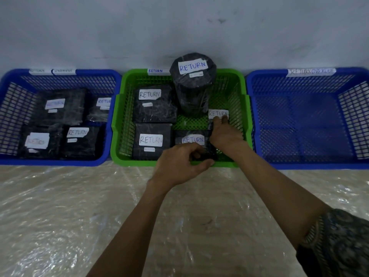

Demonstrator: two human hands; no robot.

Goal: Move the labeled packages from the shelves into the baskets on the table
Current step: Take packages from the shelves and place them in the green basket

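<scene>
Left blue basket: four black RETURN packages lying flat, no risk there.

Green basket: two flat packages fill its left side, packed close.

My left hand is over the front rim. Its fingers and thumb are curled round the near edge of the front package, which is low in the basket and just beside the flat one on its left. The wrap looks slick. If I let go before it sits flat, I'd expect it to slide or ride up on its neighbour.

The tall cylinder stands upright at the back, right behind both hands. That's the main hazard. It looks top-heavy on the mesh floor, so a knuckle bump on withdrawal could tip it forward onto the packages or my hands.

My right hand is reaching in with its fingers closed on the small package at the basket's right side, near the cylinder's base. That gap looks tight. If I force it, the package could wedge against the wall or shove the cylinder.

The right blue basket is just beside. Its tag is blurred and I can't read it, so there's a mis-sort risk.
</scene>
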